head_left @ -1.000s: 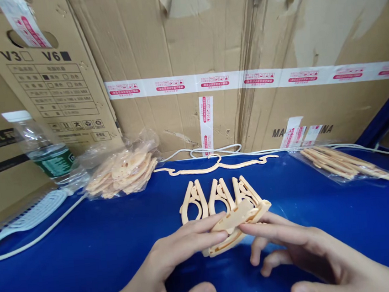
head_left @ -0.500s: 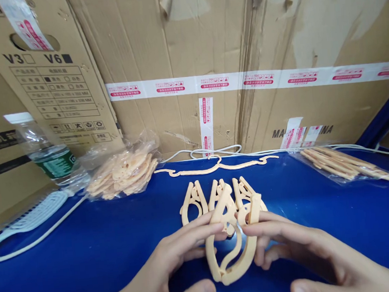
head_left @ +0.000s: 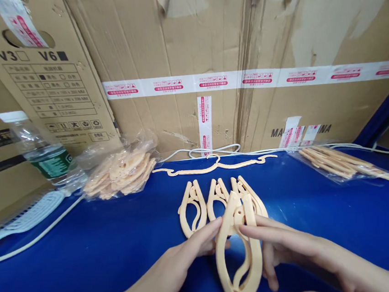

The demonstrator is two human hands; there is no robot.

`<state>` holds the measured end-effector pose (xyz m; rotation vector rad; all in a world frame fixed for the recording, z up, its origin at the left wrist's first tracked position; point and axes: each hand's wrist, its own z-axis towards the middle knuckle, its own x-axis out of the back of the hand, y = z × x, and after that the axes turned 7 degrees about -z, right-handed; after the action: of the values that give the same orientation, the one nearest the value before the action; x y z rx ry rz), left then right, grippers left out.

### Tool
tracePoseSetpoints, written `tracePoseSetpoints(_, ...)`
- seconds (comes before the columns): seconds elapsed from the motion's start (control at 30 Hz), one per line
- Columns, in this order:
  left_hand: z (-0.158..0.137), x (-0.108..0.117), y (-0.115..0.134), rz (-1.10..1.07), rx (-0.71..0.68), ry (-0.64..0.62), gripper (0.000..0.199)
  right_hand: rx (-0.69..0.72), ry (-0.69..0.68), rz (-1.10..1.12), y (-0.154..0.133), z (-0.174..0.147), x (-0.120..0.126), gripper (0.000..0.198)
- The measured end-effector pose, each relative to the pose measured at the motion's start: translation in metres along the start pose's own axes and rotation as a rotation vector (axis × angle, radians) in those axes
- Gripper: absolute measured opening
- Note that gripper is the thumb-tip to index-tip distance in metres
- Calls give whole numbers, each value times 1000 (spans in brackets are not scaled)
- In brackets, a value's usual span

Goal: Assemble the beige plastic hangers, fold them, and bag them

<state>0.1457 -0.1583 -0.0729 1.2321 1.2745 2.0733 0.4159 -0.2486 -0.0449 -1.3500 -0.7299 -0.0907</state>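
A cream plastic folding hanger is held up in front of me, its two arms folded nearly parallel. My left hand presses its fingers against the left arm of it, some of them hidden behind. On the other side, my right hand grips the right arm, with the index finger across the front near the top and other fingers behind. Behind it lie three more folded hangers: a left one, a middle one and a right one, the last two partly covered.
An unfolded hanger lies at the back of the blue table. Bagged hanger parts are left, bagged sticks right. A bottle, a hairbrush and a white cable lie near cardboard boxes.
The held hanger's two arms have come together at the top. It has moved slightly right and nearer to me, with both hands still on it.
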Motion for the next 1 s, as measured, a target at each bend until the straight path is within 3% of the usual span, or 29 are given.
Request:
tracePoseSetpoints(0.13,-5,1,4,84,-75,8,80,28,-15,5,-3,2,-1,60)
tracePoseSetpoints(0.23,-4,-4,-2,128,-52,48,80,40,-14,17,-2,0,2,60)
tracePoseSetpoints(0.43,-4,-13,-7,-17,-2,167,70,-32,-20,-148,6,-7,12,65)
tracePoseSetpoints(0.5,-8,-7,0,-56,-33,175,69,7,59,-128,6,-5,15,63)
tracePoseSetpoints(0.6,-12,1,8,-110,-71,201,62,36,292,-43,3,4,22,47)
tracePoseSetpoints(0.7,-12,4,10,-130,-91,209,55,10,552,134,5,13,32,34)
tracePoseSetpoints(0.77,-11,4,8,-111,-93,218,51,-27,653,212,10,17,41,32)
tracePoseSetpoints(0.87,-11,1,4,-72,-88,252,46,-129,672,231,20,20,56,34)
tracePoseSetpoints(1.0,-11,-2,1,-43,-68,298,42,-300,562,93,33,25,70,38)
